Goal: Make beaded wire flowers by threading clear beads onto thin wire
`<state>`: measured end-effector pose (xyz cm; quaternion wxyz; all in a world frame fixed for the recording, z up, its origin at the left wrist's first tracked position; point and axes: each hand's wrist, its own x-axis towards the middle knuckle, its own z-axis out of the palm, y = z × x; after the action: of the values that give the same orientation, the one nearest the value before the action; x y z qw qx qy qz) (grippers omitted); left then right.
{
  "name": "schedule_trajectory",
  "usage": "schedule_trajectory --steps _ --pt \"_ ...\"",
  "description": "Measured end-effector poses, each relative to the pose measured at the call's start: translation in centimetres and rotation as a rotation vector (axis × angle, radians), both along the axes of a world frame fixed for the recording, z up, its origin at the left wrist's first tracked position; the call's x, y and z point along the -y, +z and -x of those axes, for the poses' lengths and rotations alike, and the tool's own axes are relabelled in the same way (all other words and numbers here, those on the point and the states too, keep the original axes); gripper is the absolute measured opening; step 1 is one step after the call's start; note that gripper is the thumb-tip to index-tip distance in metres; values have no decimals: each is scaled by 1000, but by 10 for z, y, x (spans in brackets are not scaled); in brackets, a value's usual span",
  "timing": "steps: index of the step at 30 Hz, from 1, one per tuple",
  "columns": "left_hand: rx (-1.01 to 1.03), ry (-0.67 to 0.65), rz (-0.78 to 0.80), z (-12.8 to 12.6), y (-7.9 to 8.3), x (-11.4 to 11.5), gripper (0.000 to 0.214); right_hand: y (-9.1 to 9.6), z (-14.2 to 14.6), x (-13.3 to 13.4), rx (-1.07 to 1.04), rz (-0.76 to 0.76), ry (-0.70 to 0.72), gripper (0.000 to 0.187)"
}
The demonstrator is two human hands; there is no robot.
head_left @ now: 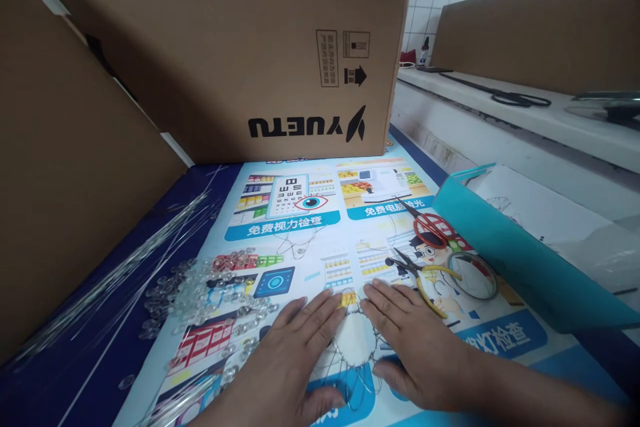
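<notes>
My left hand (pixel 290 357) and my right hand (pixel 420 343) lie palm down on the printed sheet, their fingers stretched out. Between them is a thin wire piece (pixel 357 395), bent into a rounded ring with loops around it. Fingertips of both hands touch or partly cover its sides. Clear round beads (pixel 193 290) are scattered to the left of my left hand. Beyond my right hand lie pliers (pixel 425 272) with yellow handles and scissors (pixel 429 229) with red handles. A round coil (pixel 493 280) sits beside the pliers. Another bent wire shape (pixel 299 247) rests farther up the sheet.
Large cardboard panels (pixel 210 53) stand at the back and left. Thin clear strands (pixel 125 263) lie along the left side. A turquoise folder (pixel 505 247) with papers lies at right. Dark scissors (pixel 515 99) rest on the white ledge (pixel 560 123).
</notes>
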<state>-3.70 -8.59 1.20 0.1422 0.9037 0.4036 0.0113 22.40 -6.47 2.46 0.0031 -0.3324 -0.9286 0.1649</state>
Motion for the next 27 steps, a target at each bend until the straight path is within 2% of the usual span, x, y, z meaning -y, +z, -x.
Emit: schedule_trajectory --steps 11,17,27 --pt "-11 50 56 -4 10 -12 89 10 9 -24 -95 24 -85 71" --pt "-36 69 50 -5 9 -12 93 7 8 -27 -101 24 -78 74" --pt "-77 77 40 -6 11 -9 97 14 15 -26 -70 -38 -92 73"
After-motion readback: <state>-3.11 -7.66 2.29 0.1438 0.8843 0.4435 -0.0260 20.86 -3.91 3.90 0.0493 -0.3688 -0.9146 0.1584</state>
